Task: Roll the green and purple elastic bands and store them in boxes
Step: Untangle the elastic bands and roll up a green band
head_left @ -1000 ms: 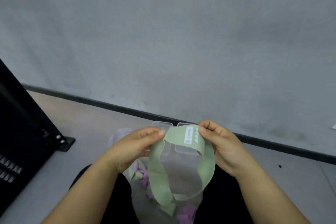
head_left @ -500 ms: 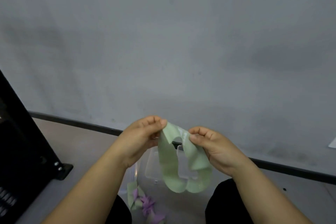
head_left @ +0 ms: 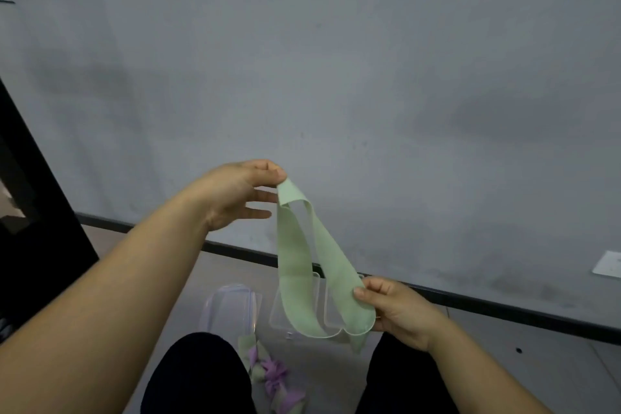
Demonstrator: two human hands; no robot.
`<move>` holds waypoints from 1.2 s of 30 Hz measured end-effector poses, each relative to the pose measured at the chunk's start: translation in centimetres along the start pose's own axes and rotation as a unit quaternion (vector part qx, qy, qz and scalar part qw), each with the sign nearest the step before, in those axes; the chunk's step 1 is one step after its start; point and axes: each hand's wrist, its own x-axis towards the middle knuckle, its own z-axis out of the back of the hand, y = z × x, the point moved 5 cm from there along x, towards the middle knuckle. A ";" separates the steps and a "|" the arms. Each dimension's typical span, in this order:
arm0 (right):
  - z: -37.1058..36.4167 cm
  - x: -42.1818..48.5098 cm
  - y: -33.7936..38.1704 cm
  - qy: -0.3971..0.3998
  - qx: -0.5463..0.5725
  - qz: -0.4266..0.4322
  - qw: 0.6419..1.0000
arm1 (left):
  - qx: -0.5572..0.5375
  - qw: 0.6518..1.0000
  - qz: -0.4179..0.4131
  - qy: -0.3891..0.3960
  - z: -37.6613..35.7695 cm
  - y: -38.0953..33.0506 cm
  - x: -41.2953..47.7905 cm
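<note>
Pinching the upper end of a pale green flat elastic loop band (head_left: 291, 262) between thumb and forefinger, the left hand (head_left: 235, 195) is held high, its other fingers straight and slightly spread. The right hand (head_left: 400, 309), lower and to the right of it, pinches the band's bottom fold. The band's long axis slants from upper left down to lower right. Clear plastic boxes (head_left: 233, 307) sit below the left hand, with a heap of loose green and purple bands (head_left: 274, 376) further below.
</note>
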 end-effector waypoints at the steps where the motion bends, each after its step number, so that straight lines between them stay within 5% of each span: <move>1: 0.5 -0.1 0.0 -0.028 0.023 0.003 0.999 | 0.025 1.000 0.008 -0.015 0.7 0.1 -0.1; 6: 4.3 0.5 1.5 -0.298 -0.152 0.093 0.938 | 0.048 0.997 0.041 -0.049 1.6 1.0 -0.4; 9: 5.1 0.8 1.8 -0.351 -0.067 0.114 0.927 | 0.031 0.997 0.037 -0.056 1.1 1.8 0.2; 16: 3.9 2.6 2.6 -0.150 0.228 0.025 0.962 | 0.077 0.983 0.052 -0.157 2.2 4.3 2.2; 19: 3.2 2.6 2.9 -0.039 0.190 -0.014 0.981 | 0.075 0.978 0.071 -0.180 3.2 5.3 3.2; 22: 3.6 3.3 2.6 -0.011 0.119 -0.030 0.992 | 0.051 0.980 0.074 -0.180 3.8 5.6 4.5; 27: 3.8 6.5 2.4 -0.012 -0.263 -0.041 0.964 | 0.274 0.960 -0.036 -0.051 1.6 5.1 7.5; 32: 1.0 11.2 5.2 0.010 -0.236 0.073 0.969 | 0.436 0.892 -0.095 0.076 -2.5 7.3 11.4; 36: -0.9 15.5 5.9 0.059 -0.173 0.120 0.976 | 0.390 0.911 -0.112 0.070 -2.2 8.9 14.3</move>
